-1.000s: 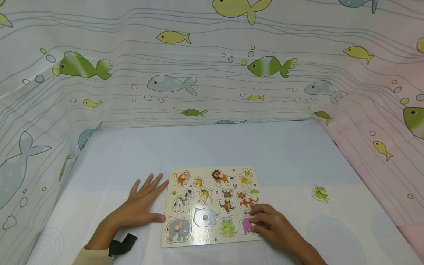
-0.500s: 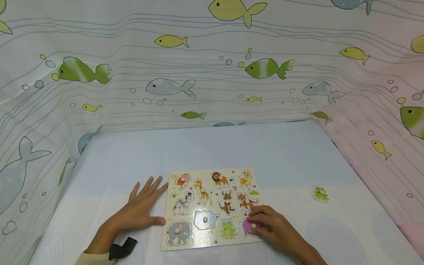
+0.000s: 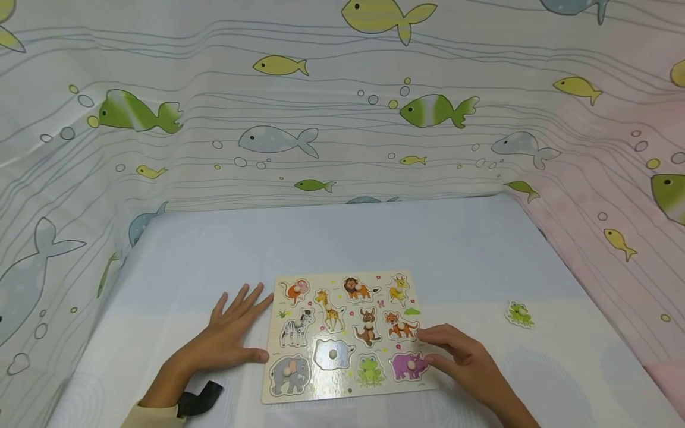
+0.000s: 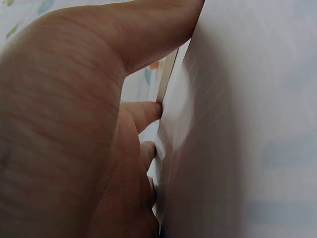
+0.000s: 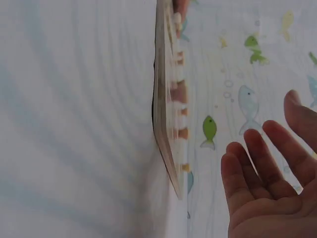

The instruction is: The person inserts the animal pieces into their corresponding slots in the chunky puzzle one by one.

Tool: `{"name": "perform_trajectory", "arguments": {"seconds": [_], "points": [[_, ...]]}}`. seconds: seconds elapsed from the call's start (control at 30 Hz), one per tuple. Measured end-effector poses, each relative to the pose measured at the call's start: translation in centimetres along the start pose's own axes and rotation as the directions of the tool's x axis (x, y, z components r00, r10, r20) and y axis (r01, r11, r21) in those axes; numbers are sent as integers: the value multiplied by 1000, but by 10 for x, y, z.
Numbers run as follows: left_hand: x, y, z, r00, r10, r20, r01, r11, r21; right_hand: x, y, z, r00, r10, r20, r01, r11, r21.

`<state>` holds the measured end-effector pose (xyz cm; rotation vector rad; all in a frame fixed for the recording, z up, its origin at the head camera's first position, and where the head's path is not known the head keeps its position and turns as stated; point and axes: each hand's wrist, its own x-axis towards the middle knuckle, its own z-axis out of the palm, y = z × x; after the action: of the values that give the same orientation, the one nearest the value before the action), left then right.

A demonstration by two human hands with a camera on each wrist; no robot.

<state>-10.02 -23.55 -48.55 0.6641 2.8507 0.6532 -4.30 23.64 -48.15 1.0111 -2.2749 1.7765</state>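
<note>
A wooden animal knob puzzle board (image 3: 355, 386) lies flat on the table. My left hand (image 3: 227, 336) rests palm down at its left edge, fingers spread, the thumb and index fingertip touching or very near that edge. My right hand (image 3: 462, 359) hovers beside the board's lower right corner, fingers relaxed and holding nothing; the right wrist view shows this hand (image 5: 270, 173) apart from the board. Close to its fingertips, the purple hippo-like piece (image 3: 409, 366) sits in its recess. A green frog picture (image 3: 370, 370) without a visible knob is left of it. The loose frog piece (image 3: 519, 314) lies right of the board.
Elephant (image 3: 289, 375), zebra (image 3: 296, 329), tiger (image 3: 400, 326) and other knobbed pieces sit in the board. Glare hides the picture on one pale shape (image 3: 333, 355). A black strap (image 3: 200, 399) is at the left wrist. Fish-patterned cloth (image 3: 332, 107) hangs around the table.
My right hand has let go of the purple piece's knob and moved a little right, its fingers opening. The purple piece stays in the board. My left hand keeps its place.
</note>
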Motion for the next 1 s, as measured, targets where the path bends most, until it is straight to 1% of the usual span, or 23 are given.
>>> {"name": "perform_trajectory", "arguments": {"seconds": [0.07,0.13,0.2,0.23,0.3,0.37,0.53,0.7,0.8,0.9,1.0], "points": [[0,0,0,1000,1,0,-1,1000,2,-3,-4,-8,997,70,-21,-69,998,6],[1,0,-1,1000,5,-2,-5,1000,5,-6,-8,-18,989,142,-51,-144,989,-41],[1,0,-1,1000,7,-4,-7,1000,7,-8,-12,-29,972,216,-93,-225,969,-104],[1,0,-1,1000,7,-5,-7,1000,8,-9,-14,-34,959,257,-115,-271,955,-123],[1,0,-1,1000,8,-6,-8,1000,14,-12,-17,-43,942,298,-155,-321,933,-159],[1,0,-2,1000,7,-8,-7,1000,18,-14,-19,-51,931,314,-188,-348,918,-189],[-1,1,-3,999,23,-26,-22,1000,18,-19,-22,-70,915,312,-256,-371,900,-229],[-3,2,-4,999,30,-35,-30,999,12,-22,-23,-87,881,325,-344,-421,870,-257],[-2,1,-2,999,25,-26,-24,1000,6,-24,-21,-98,852,331,-405,-459,845,-276],[-1,0,-1,999,29,-25,-28,1000,9,-30,-16,-110,831,328,-449,-457,863,-215],[0,0,0,1000,23,-20,-23,1000,4,-35,-11,-121,810,347,-472,-442,891,-104]]}}
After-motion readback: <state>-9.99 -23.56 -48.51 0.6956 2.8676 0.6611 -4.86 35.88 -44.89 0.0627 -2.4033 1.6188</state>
